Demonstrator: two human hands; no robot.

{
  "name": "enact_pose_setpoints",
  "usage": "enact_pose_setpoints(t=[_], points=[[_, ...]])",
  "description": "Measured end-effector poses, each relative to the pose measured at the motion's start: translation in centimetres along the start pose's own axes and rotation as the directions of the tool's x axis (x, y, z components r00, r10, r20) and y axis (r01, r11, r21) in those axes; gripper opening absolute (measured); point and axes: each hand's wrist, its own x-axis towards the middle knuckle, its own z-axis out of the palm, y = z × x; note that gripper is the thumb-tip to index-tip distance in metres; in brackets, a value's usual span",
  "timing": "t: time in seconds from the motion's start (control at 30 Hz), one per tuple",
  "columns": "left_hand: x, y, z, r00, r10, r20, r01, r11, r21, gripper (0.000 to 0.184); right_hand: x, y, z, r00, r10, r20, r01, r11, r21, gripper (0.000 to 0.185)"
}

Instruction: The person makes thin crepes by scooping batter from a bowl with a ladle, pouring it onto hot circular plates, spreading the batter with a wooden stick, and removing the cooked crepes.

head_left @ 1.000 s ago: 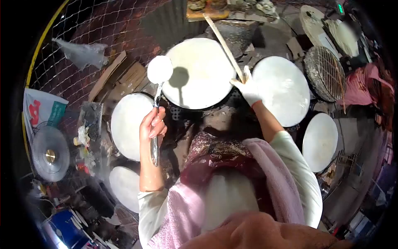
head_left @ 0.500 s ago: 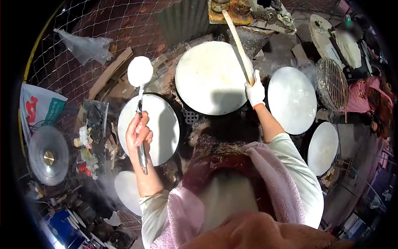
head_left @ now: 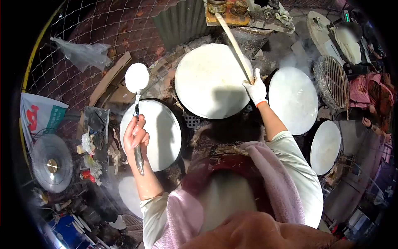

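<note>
My left hand (head_left: pixel 137 135), bare, is wrapped round the handle of a ladle (head_left: pixel 137 78) whose round bowl is coated white. The ladle is raised above the far edge of the left round white plate (head_left: pixel 166 133). My right hand (head_left: pixel 256 88), in a white glove, grips the lower end of a long flat wooden stick (head_left: pixel 234 46). That stick slants over the right part of the large central round plate (head_left: pixel 203 79). Just right of the glove lies another round white plate (head_left: pixel 293 99). A shadow falls on the central plate.
Smaller round plates lie at the right (head_left: pixel 325 147) and lower left (head_left: pixel 130 195). A fan (head_left: pixel 52 166) stands at the far left, below a wire fence (head_left: pixel 103 29). A round grill rack (head_left: pixel 333 81) is at the right, near a person in pink (head_left: pixel 365 91).
The ladle and my left hand have moved left, away from the central plate and over by the left plate. The view has shifted. Both hands keep their hold.
</note>
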Motion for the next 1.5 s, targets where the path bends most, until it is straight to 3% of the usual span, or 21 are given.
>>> enact_pose_setpoints(t=[0.1,0.2,0.27,0.33,0.43,0.5,0.57,0.7,0.77,0.9,1.0,1.03,1.07,1.1,1.13,1.17,1.23,1.33,1.37,1.43,1.5], points=[[0.4,-0.2,0.7,1.000,0.020,-0.004,-0.020,0.999,0.041,0.026,0.2,-0.2,0.0,0.994,0.094,0.062,-0.089,0.993,-0.072,0.085],[1.0,0.1,-0.1,0.996,0.016,0.086,-0.014,0.999,-0.032,0.031,0.5,0.5,1.3,0.987,-0.125,-0.097,0.126,0.992,0.001,0.074],[1.3,0.0,0.1,0.996,0.026,0.080,-0.024,1.000,-0.014,0.031,0.0,-1.2,0.8,0.988,-0.153,0.017,0.128,0.878,0.462,0.058],[1.6,0.0,0.3,0.997,0.026,0.076,-0.026,1.000,-0.001,0.030,-0.9,-3.7,-0.5,0.974,-0.193,0.118,0.059,0.720,0.691,0.030],[1.8,-0.1,0.3,0.998,0.022,0.067,-0.022,1.000,0.004,0.030,-1.7,-6.7,-4.2,0.910,0.100,0.403,-0.346,0.719,0.603,0.015],[2.0,-0.2,0.3,0.998,0.019,0.057,-0.020,1.000,0.002,0.030,-0.3,-3.7,-3.7,0.892,0.091,0.442,-0.373,0.699,0.610,0.027],[2.2,-0.4,0.6,0.999,0.022,0.030,-0.022,1.000,0.003,0.030,1.5,1.0,-0.2,0.956,-0.043,0.290,-0.198,0.637,0.745,0.034],[2.4,-0.4,0.6,1.000,0.023,0.005,-0.023,1.000,0.007,0.029,0.4,-0.3,0.6,0.990,-0.138,0.003,0.134,0.968,0.214,0.047],[2.6,-0.3,0.5,1.000,0.020,-0.005,-0.020,0.999,0.038,0.029,-0.6,-2.5,0.1,0.969,-0.242,-0.056,0.247,0.961,0.121,0.050],[2.8,-0.1,0.3,0.996,0.040,-0.082,-0.018,0.968,0.251,0.029,-2.2,-9.0,-2.9,0.987,-0.162,0.002,0.132,0.812,0.568,0.047],[3.1,-0.1,-0.1,0.923,0.193,-0.334,0.011,0.852,0.524,0.036,-2.7,-12.0,-9.2,0.993,-0.061,0.100,-0.055,0.512,0.857,0.043],[3.2,0.1,-0.9,0.957,0.143,-0.251,0.003,0.865,0.502,0.032,-2.9,-12.5,-12.1,0.998,-0.055,0.034,0.000,0.526,0.851,0.033],[3.7,-0.3,-0.6,0.985,0.106,-0.138,-0.015,0.841,0.541,0.031,-2.7,-12.4,-15.9,0.993,0.013,0.115,-0.099,0.606,0.789,0.028],[3.8,-1.8,1.8,0.970,0.133,-0.204,-0.025,0.887,0.461,0.028,-2.3,-11.9,-19.0,0.975,0.088,0.202,-0.209,0.663,0.719,0.023],[3.9,-3.0,2.9,0.956,0.167,-0.240,-0.043,0.892,0.450,0.027,-1.8,-10.3,-21.6,0.983,0.096,0.154,-0.169,0.797,0.580,0.018],[4.3,-3.4,2.5,0.993,0.091,-0.081,-0.048,0.905,0.423,0.027,-1.5,-9.5,-25.0,0.974,0.177,0.139,-0.221,0.868,0.445,0.017],[4.7,-5.4,3.0,0.989,0.117,-0.092,-0.078,0.934,0.349,0.028,1.3,-3.8,-30.3,0.998,0.056,0.021,-0.059,0.907,0.418,0.030],[5.5,-8.8,4.0,0.996,0.067,-0.050,-0.054,0.973,0.224,0.031,4.4,0.7,-42.1,0.998,0.056,0.007,-0.056,0.995,-0.087,0.043],[5.9,-10.1,4.3,0.998,0.051,-0.028,-0.045,0.981,0.187,0.032,6.1,2.7,-46.0,0.998,-0.013,-0.059,-0.009,0.930,-0.368,0.039],[6.4,-12.8,4.4,1.000,0.020,0.019,-0.022,0.996,0.092,0.033,8.2,3.5,-52.6,0.986,-0.146,-0.079,0.092,0.879,-0.468,0.033],[6.4,-15.6,5.0,0.999,0.004,0.032,-0.004,1.000,0.019,0.033,10.4,3.8,-57.1,0.929,-0.361,-0.080,0.119,0.496,-0.860,0.026]])
